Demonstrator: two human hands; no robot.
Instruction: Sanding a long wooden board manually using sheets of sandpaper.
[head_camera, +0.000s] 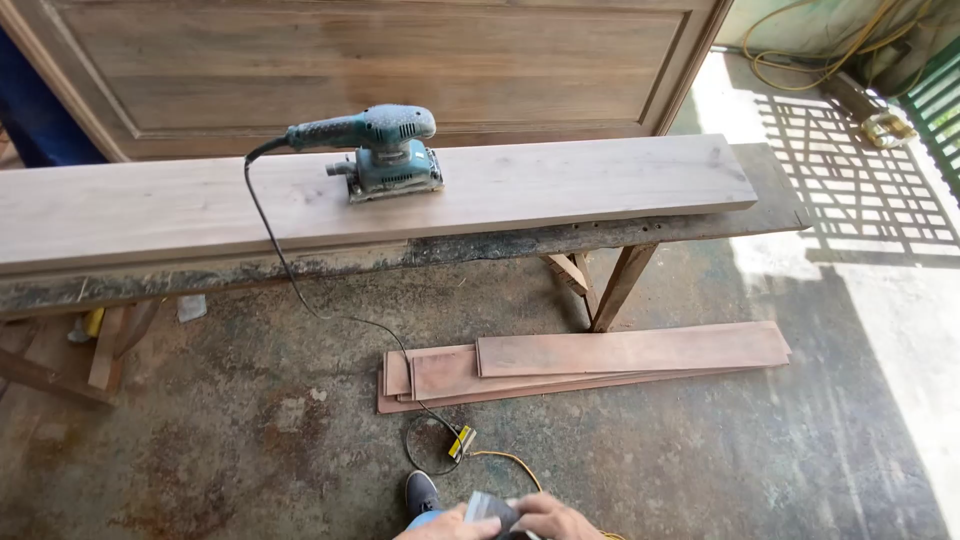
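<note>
At the bottom edge of the head view, my left hand and my right hand both grip a small grey folded sheet, likely sandpaper. A teal electric sander rests upright on a long pale wooden board, untouched by either hand. The board lies along a rough dark workbench. The sander's black cord hangs off the bench and runs across the floor to a plug joint with a yellow extension cable near my foot.
Several reddish planks lie stacked on the stained concrete floor in front of the bench legs. A large wooden door panel leans behind the bench. Coiled yellow cable lies at the back right. My shoe is beside the cord.
</note>
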